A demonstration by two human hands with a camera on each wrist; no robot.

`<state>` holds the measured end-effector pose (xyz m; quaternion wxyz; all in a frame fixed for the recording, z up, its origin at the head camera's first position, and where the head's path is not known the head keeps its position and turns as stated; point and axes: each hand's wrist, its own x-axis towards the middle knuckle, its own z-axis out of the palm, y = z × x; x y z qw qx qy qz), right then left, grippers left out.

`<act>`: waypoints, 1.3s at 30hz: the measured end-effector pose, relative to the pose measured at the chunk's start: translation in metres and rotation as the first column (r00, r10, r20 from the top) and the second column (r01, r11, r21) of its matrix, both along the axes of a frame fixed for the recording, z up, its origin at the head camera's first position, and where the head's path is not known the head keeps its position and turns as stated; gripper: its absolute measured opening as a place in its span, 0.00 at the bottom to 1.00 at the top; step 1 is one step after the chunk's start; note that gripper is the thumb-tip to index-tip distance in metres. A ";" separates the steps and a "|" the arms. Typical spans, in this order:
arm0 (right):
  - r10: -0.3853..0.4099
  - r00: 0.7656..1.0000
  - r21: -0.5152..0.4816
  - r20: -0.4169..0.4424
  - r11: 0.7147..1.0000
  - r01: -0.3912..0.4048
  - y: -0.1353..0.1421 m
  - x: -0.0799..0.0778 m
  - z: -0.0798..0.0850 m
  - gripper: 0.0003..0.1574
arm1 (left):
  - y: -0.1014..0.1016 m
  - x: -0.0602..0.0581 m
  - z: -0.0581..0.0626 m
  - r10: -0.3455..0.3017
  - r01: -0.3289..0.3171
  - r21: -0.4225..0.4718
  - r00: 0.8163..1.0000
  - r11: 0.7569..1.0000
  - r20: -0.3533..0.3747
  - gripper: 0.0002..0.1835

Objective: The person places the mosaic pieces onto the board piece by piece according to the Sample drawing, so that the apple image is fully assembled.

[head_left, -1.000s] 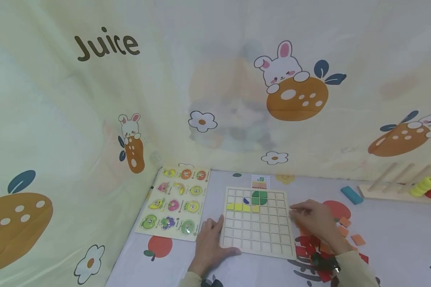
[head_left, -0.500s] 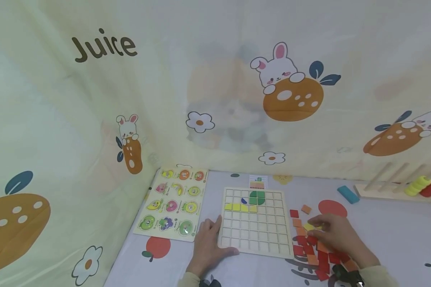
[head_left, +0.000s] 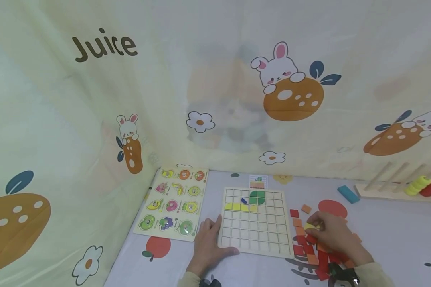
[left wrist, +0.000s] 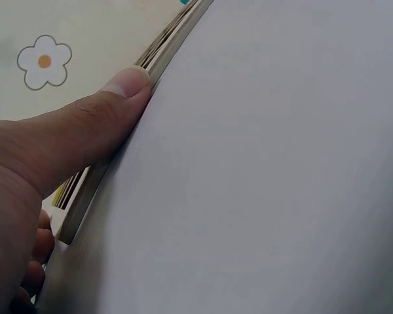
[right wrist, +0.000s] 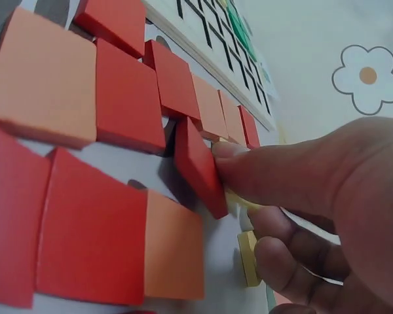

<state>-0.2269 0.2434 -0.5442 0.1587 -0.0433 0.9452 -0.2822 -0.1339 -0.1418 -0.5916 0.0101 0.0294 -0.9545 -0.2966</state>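
A wooden grid board (head_left: 253,231) lies on the table, with green, blue and yellow pieces in its upper cells. At its near left corner my left hand (head_left: 209,247) holds it, the thumb along the front edge and the fingers by the left side. In the left wrist view the thumb (left wrist: 95,121) presses that edge. To the board's right, my right hand (head_left: 334,235) pinches a yellow tile (head_left: 310,226) above a loose heap of red and orange tiles (head_left: 321,261). A red tile (right wrist: 200,167) stands tilted beside the right thumb. Another yellow tile (right wrist: 249,258) shows near the lower fingers.
A fruit puzzle board (head_left: 170,205) lies left of the grid board. Behind the grid is a small picture card (head_left: 258,181). A teal block (head_left: 348,194) and a wooden peg rack (head_left: 395,193) with yellow and red beads stand at the back right, before a printed cloth wall (head_left: 230,79).
My right hand has come down and right from the grid's right edge to the tile heap, then shifted slightly left with its fingers closed about a yellow tile. My left hand stays at the board's corner.
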 end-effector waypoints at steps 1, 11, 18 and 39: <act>-0.001 1.000 -0.006 0.002 1.000 0.001 -0.001 0.000 0.000 0.31 | 0.000 0.000 0.000 0.001 -0.001 -0.002 1.000 1.000 -0.001 0.68; -0.001 0.989 -0.084 -0.145 0.996 -0.011 -0.004 0.000 -0.007 0.29 | 0.000 0.000 -0.002 0.014 -0.014 -0.009 1.000 1.000 0.018 0.67; -0.192 0.960 -0.219 -0.203 0.965 0.147 -0.027 -0.005 -0.017 0.33 | -0.001 0.000 -0.001 0.003 -0.003 -0.012 1.000 1.000 0.010 0.68; -0.293 0.949 -0.447 -0.119 0.869 0.212 -0.092 -0.021 -0.027 0.28 | 0.001 -0.001 0.003 0.017 -0.017 0.007 1.000 1.000 0.005 0.68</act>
